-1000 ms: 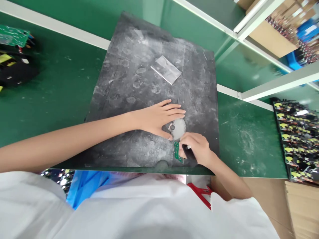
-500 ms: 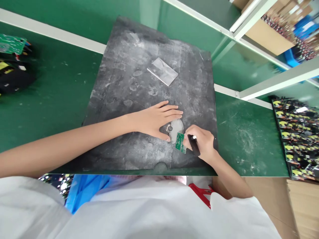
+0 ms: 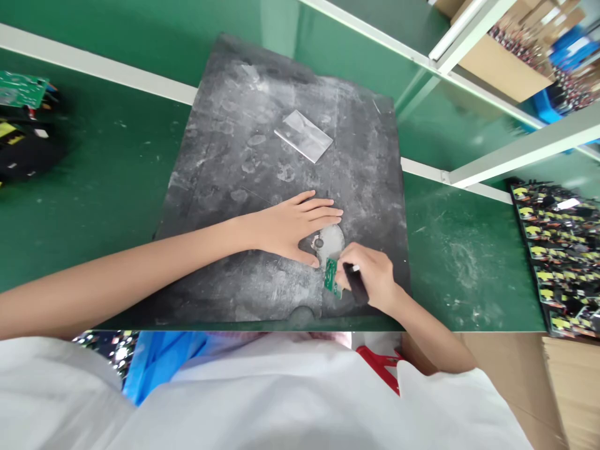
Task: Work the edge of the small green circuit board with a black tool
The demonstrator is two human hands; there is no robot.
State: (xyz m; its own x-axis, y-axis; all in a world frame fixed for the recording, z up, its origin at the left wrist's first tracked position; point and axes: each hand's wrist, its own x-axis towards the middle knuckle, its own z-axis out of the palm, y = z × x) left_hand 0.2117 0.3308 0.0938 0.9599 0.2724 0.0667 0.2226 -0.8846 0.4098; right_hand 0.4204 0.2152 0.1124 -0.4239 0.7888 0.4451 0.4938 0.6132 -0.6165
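Note:
My left hand (image 3: 295,228) lies flat with its fingers spread on a worn dark mat (image 3: 234,150). Between its thumb and forefinger is the edge of a round grey disc (image 3: 334,240) with a small hole, lying on the mat. My right hand (image 3: 372,272) is closed round a small green circuit board (image 3: 332,279) with a black part (image 3: 356,284) attached or held alongside; I cannot tell which. The board is tilted at the near edge of the disc, and the fingers hide part of it.
A flat silvery rectangular piece (image 3: 304,136) lies farther up the mat. Circuit boards with black parts (image 3: 28,125) sit at the left of the green table (image 3: 117,187). On the right stands a tray packed with assemblies (image 3: 557,262). White frame bars (image 3: 525,150) cross the upper right.
My right hand has moved slightly left and toward me with the circuit board, which now shows more edge-on. My left hand has stayed in place.

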